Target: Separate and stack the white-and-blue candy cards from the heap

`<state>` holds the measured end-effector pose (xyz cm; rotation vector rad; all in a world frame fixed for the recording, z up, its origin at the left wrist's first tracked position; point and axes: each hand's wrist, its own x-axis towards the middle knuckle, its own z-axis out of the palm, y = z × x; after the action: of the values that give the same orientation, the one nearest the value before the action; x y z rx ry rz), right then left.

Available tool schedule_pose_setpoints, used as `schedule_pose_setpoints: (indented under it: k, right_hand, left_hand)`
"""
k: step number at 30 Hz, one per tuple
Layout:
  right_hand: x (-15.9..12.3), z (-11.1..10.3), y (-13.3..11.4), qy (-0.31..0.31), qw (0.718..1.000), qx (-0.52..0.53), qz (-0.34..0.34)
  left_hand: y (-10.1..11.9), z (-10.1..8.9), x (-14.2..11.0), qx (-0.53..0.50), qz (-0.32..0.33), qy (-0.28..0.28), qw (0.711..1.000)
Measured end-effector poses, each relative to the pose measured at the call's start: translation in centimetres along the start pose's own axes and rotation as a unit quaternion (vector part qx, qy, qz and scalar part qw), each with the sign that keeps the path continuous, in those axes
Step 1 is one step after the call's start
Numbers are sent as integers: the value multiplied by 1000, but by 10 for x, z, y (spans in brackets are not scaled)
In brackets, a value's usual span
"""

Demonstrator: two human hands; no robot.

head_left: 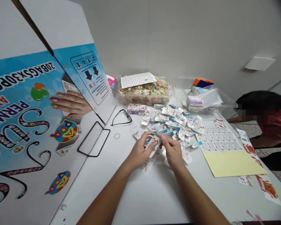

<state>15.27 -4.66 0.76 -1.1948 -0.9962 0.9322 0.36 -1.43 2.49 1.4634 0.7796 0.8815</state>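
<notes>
On the white table (154, 193), a large printed carton (25, 125) stands at the left. At centre, the left hand (140, 153) and right hand (172, 151) together pinch a small folded paper box (154, 140), just before a pile of boxes (175, 123). Sticker sheets (224, 147) lie right.

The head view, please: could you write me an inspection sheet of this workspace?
Surface: white table, largely covered at the far side.
Job's things: small printed box held between left hand and right hand; pile of like boxes behind.
Clutter: glasses, rubber band, sticker sheets, yellow sheet, tub of coloured bits.
Fingers: both hands pinch the box.
Cables: nothing seen.
Surroundings: big printed carton with another person's hand on it; a co-worker at right.
</notes>
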Motion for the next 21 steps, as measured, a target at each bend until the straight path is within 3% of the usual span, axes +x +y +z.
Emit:
schedule_pose_setpoints:
  k: [3,7,12,15,18,21]
  right_hand:
    - [1,4,10,24,997,49,53]
    - [4,7,24,89,991,84,48]
    - [1,6,20,74,994,63,41]
    - [-4,9,8,46,996,-46,-55]
    - [-8,12,0,15,978,-116,-171]
    - [-10,13,2,25,984,-96,-148]
  left_hand:
    - [-3,-1,1,17,-5,16,1000]
    - [-7,-2,0,109,22,-8,994]
    - [-21,2,2,245,78,5,966]
    - [-28,4,3,271,95,25,958]
    - [-30,3,2,268,107,25,957]
    - [-28,-1,1,291,110,5,950]
